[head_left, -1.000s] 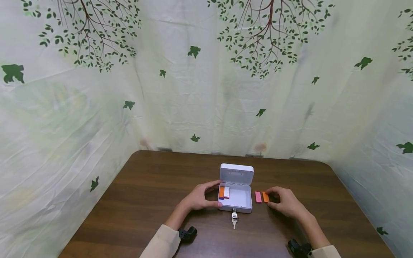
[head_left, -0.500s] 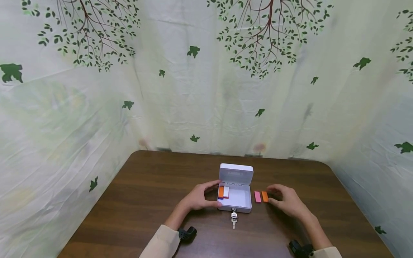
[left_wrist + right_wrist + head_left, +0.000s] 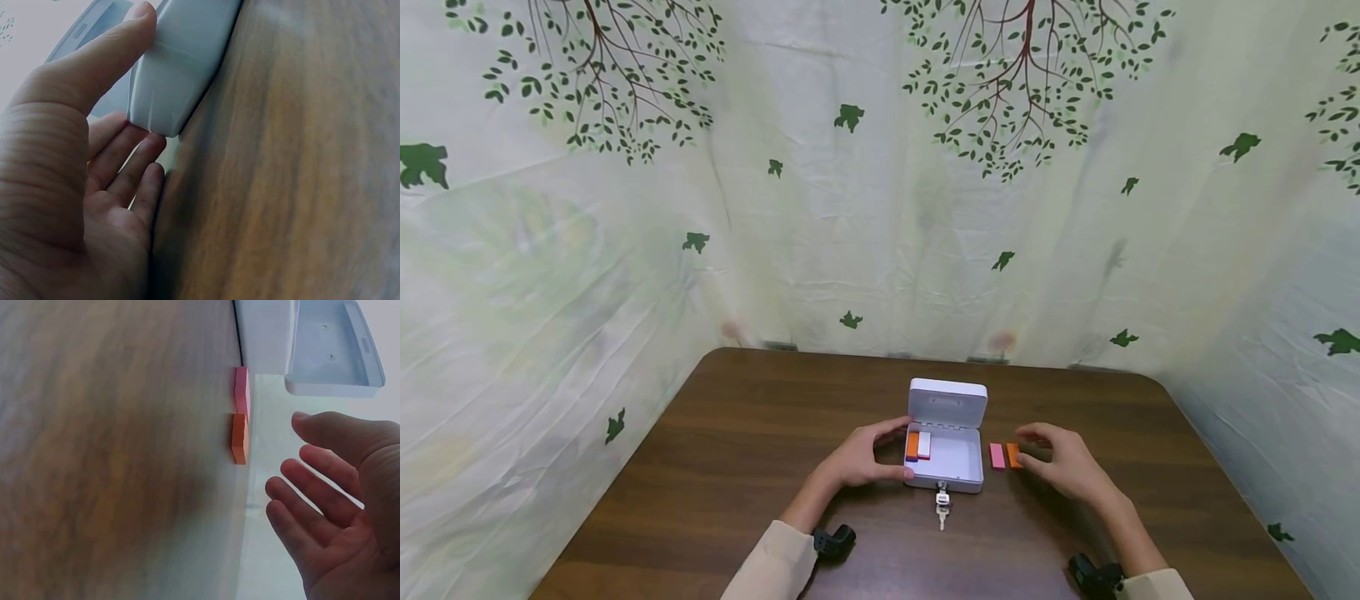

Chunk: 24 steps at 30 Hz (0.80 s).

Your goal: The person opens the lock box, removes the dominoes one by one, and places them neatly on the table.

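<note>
A small white cash box [image 3: 962, 468] stands on the table with its lid [image 3: 948, 405] raised. My left hand [image 3: 861, 457] grips its left side, thumb at the front corner and fingers at the back corner. Inside, along the left wall, lie an orange block [image 3: 912, 445] with a blue end and a white block [image 3: 924, 445] with a red end. Right of the box, a pink block [image 3: 997, 456] and an orange block [image 3: 1012, 455] lie side by side. My right hand [image 3: 1063, 462] hovers just above the orange block; in the right wrist view its spread fingers hold nothing.
Keys [image 3: 942, 512] hang from the lock at the box's front. The brown wooden table [image 3: 760, 400] reaches back to a pale fabric curtain [image 3: 895, 208] with printed leaves, which also runs along both sides.
My right fingertips, first at the orange block, have risen off it and now hover over it. The block stays where it was. My left hand keeps its place on the box.
</note>
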Available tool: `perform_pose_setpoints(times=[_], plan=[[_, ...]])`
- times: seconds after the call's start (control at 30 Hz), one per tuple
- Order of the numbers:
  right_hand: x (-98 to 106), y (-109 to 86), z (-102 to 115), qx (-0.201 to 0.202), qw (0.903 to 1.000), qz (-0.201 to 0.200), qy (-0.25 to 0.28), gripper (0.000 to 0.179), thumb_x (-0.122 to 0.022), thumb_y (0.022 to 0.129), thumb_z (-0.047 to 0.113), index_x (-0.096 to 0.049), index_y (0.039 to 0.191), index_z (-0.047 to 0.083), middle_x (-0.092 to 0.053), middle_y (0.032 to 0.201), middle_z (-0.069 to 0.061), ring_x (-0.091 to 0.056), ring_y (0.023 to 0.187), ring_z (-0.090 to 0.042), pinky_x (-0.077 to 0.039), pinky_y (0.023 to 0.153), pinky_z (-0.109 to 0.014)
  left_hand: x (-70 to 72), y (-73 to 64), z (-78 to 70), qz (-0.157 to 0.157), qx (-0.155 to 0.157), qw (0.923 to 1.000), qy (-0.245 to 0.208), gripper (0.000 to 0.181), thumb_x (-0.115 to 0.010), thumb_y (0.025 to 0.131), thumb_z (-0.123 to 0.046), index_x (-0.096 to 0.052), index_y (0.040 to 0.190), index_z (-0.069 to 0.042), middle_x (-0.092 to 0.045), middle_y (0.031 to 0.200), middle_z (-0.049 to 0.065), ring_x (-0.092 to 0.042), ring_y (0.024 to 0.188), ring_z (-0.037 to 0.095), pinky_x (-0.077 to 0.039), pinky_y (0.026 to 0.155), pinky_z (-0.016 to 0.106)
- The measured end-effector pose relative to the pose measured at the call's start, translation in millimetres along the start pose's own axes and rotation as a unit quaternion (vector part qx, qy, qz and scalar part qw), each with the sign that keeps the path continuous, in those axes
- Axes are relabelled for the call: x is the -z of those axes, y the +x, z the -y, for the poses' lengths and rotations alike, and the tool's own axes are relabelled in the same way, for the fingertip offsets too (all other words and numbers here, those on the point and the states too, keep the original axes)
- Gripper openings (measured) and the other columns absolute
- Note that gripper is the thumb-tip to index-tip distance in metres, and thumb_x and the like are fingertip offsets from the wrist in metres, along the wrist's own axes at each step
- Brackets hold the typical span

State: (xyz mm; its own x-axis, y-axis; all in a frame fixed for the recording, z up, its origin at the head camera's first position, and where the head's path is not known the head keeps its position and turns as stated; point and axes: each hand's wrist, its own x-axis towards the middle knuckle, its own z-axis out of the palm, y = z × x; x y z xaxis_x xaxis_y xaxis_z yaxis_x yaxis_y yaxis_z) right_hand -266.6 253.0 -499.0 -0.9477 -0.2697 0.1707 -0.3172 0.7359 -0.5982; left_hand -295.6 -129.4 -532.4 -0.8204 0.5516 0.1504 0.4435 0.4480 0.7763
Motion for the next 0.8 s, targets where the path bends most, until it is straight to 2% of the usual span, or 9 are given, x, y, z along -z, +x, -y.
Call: perform_pose_setpoints(times=[0.43,0.8], plan=[[-4,4.5,12,0.033,0.9994,-0.01,0.007,0.036,-0.079,0.091,0.015,-0.07,0.125,0.006,-0.073,0.122,-0.012,-0.069,0.114,-0.034,-0.057,0.097,-0.054,-0.6,0.3,0.1,0.002,0.001,1.0,-0.004,0.088,-0.087,0.081,-0.046,-0.047,0.155,-0.022,-0.057,0.151,-0.002,-0.054,0.138,0.015,-0.041,0.119,0.043],[-10,11.5,28,0.084,0.9953,-0.043,0.023,0.03,-0.081,0.088,0.008,-0.074,0.117,0.005,-0.075,0.113,-0.01,-0.072,0.106,-0.029,-0.059,0.092,-0.05,0.8,0.5,-0.1,0.003,-0.002,1.0,-0.006,0.087,-0.087,0.081,-0.045,-0.048,0.155,-0.021,-0.057,0.151,-0.001,-0.054,0.138,0.017,-0.041,0.119,0.043]])
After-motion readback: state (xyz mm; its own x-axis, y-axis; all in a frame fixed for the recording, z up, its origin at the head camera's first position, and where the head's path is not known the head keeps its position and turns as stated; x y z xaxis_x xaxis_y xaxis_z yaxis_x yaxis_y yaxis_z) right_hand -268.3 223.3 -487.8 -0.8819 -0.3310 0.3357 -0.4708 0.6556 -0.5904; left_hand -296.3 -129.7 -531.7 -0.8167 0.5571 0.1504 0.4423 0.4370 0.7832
